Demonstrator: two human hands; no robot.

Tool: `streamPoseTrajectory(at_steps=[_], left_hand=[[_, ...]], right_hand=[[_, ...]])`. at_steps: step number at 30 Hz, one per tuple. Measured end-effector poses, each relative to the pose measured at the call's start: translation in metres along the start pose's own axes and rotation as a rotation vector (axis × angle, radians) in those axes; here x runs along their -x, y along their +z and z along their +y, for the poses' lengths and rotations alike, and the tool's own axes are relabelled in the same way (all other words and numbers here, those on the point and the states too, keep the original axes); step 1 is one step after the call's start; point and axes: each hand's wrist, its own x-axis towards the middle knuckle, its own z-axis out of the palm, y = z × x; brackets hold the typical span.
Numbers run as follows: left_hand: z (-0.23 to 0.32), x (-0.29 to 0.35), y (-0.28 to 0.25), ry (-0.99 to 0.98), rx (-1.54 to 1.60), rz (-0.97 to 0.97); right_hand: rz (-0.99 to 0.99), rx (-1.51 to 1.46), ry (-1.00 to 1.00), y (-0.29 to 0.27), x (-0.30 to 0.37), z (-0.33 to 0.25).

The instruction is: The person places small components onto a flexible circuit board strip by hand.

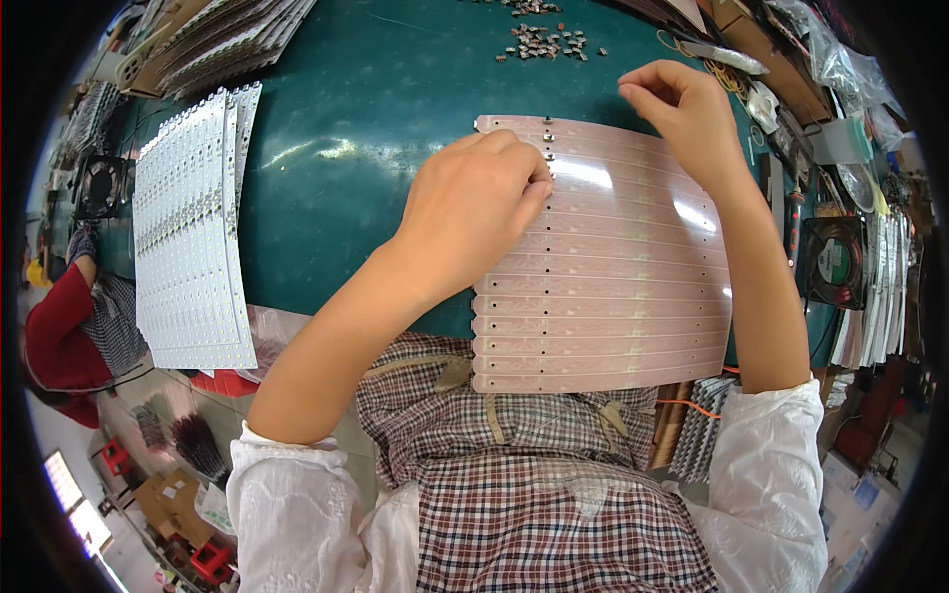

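Observation:
A pinkish panel of joined circuit board strips lies on the green tabletop, overhanging its near edge. A column of small holes runs down near its left side. Small metallic connectors sit in the topmost holes. My left hand rests over the panel's upper left, its fingers curled and thumb tip close to this column; whatever the fingertips grip is hidden. Above the panel's upper right corner, my right hand is raised with thumb and forefinger pinched together. Anything between those fingertips is too small to make out.
Loose connectors lie scattered at the far side. On the left stand a stack of white LED boards and a fan. Another fan and tools line the right. Another person's red sleeve shows at far left.

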Motion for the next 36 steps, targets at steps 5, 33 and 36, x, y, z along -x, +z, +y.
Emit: streamPoseTrajectory(at_steps=[5, 33, 36], left_hand=[[0.002, -0.001, -0.001, 0.03, -0.055, -0.001], [-0.084, -0.077, 0.002, -0.141, -0.356, 0.268], [-0.081, -0.081, 0.005, -0.115, -0.382, 0.239]], right_hand=[[0.012, 0.05, 0.008, 0.004, -0.016, 0.019], [-0.234, -0.499, 0.246, 0.006, 0.048, -0.049], [-0.23, -0.403, 0.195, 0.015, 0.071, -0.055]])
